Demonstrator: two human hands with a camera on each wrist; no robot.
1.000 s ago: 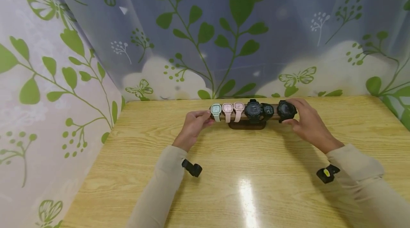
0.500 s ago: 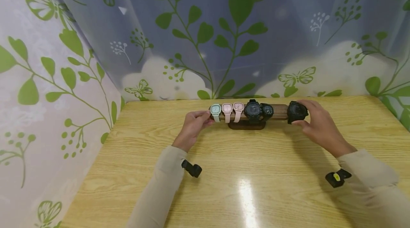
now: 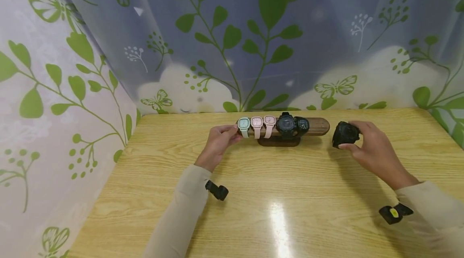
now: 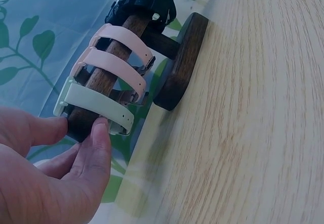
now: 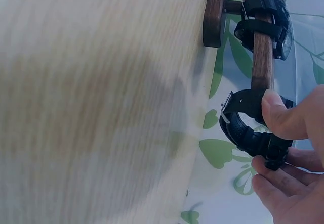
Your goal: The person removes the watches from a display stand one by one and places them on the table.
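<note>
A dark wooden watch stand [image 3: 319,126] has a horizontal bar on a low base. My left hand [image 3: 219,142] pinches the bar's left end between thumb and fingers, beside a mint green watch [image 3: 244,123]. Two pink watches, a left one [image 3: 257,122] and a right one [image 3: 270,121], hang next to it. Further right on the bar sit a large black watch [image 3: 286,123] and a smaller black watch [image 3: 302,124]. My right hand [image 3: 377,151] grips another black watch [image 5: 253,128] with its strap closed in a loop, just off the bar's right end.
The stand rests near the back of a wood-grain table [image 3: 246,201]. Behind it hangs a curtain [image 3: 224,69] printed with leaves and butterflies, and a similar patterned sheet [image 3: 54,129] borders the left side.
The black watch in my right hand has slid rightward along the bar and come off its end, tilting as it moved. My left hand stays on the stand's left end.
</note>
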